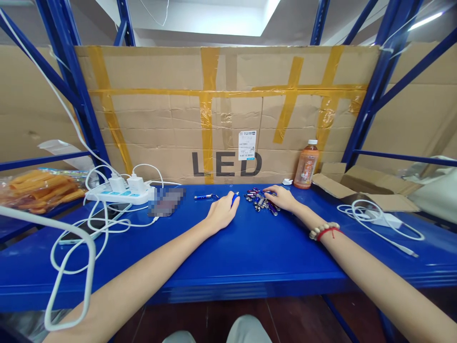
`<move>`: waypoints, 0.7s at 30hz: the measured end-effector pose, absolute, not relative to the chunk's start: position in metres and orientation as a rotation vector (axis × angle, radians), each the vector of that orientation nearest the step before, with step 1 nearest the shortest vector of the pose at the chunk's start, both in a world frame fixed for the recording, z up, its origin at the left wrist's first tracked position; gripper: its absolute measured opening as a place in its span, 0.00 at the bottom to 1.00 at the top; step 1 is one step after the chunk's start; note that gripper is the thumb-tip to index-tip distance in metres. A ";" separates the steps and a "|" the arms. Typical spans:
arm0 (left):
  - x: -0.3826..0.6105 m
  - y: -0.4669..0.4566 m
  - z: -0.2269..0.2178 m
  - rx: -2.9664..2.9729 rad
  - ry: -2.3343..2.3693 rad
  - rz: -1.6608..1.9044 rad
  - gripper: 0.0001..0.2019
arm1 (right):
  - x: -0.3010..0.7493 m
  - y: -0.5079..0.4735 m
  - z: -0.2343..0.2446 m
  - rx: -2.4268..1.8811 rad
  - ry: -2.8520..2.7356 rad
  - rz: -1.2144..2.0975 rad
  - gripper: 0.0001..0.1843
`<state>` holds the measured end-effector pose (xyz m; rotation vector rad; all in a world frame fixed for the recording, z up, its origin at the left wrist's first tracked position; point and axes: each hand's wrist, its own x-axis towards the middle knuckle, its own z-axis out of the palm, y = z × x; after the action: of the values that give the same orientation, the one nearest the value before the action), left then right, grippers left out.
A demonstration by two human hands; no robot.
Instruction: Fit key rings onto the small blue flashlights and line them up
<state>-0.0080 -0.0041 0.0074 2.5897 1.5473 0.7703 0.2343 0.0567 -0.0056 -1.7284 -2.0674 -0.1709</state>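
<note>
Head view: smooth blue tube (234, 198) in left fingers (227, 201)

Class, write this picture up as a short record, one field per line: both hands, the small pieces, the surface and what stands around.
left hand: closed on a small blue piece, partly hidden
right hand: at the pile of small metallic pieces; grip unclear
lone piece: blue cylinder, lying apart from the pile
surface: blue tabletop
back: cardboard panel, taped, marked LED
left side: white power strip with plugs
right side: upright bottle; open cardboard box
</note>
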 end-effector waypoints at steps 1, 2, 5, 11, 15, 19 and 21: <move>-0.008 -0.004 0.007 2.594 1.544 0.771 0.15 | 0.235 0.058 -0.007 -1.735 -2.092 -0.189 0.19; -0.008 -0.003 0.006 2.598 1.539 0.772 0.15 | 0.235 0.058 -0.008 -1.751 -2.116 -0.198 0.20; -0.008 -0.002 0.005 2.608 1.524 0.777 0.16 | 0.235 0.059 -0.007 -1.810 -2.170 -0.178 0.20; -0.008 -0.002 0.005 2.619 1.510 0.774 0.16 | 0.234 0.056 0.000 -1.854 -2.146 -0.157 0.15; -0.008 -0.003 0.006 2.610 1.510 0.761 0.16 | 0.233 0.056 0.000 -1.881 -2.082 -0.070 0.15; -0.008 -0.003 0.006 2.604 1.505 0.770 0.16 | 0.234 0.060 -0.004 -1.799 -2.071 0.020 0.12; -0.008 -0.004 0.006 2.594 1.512 0.770 0.16 | 0.236 0.063 -0.006 -1.750 -2.064 0.033 0.13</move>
<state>-0.0081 -0.0036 0.0061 2.5942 1.5124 0.7702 0.2359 0.0635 -0.0059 -1.7501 -2.0637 0.0327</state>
